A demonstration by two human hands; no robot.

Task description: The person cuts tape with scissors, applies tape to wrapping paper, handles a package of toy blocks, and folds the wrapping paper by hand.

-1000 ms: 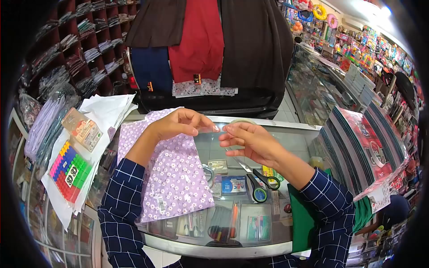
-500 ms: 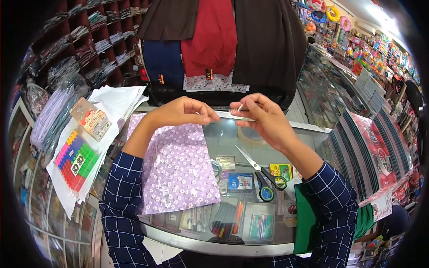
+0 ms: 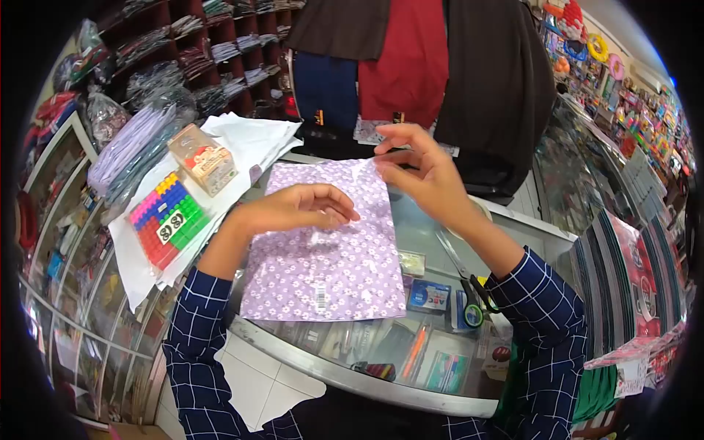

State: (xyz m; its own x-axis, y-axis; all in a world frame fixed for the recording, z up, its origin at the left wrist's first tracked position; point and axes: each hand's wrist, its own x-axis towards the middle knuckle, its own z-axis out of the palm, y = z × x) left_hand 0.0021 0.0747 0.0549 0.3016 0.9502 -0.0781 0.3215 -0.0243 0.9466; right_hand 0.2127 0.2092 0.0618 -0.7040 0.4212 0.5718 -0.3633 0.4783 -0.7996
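Across the clear glass counter, as the head view looks down, a flat lilac parcel with small white flowers lies with its black-and-white barcode label facing up; the level glass probably serves to keep its whole underside supported. Take this parcel as the clock's dial.

Just above the dial's middle hangs the left hand, palm down, fingers loosely curled and thumb close beneath them; whether anything thin sits between them I cannot tell. At about two o'clock is the right hand, forefinger arched and thumb a narrow gap below, at the parcel's far corner, presumably because an edge is easiest to reach there. Contact or grip cannot be made out.

Between three and four lie black-handled metal scissors with green-lined loops, handles turned towards the person, perhaps for easy reach. Just past nine, a multicoloured pack of plastic blocks, and at ten a tan printed box, rest on loose white paper sheets, their weight likely holding the paper down.
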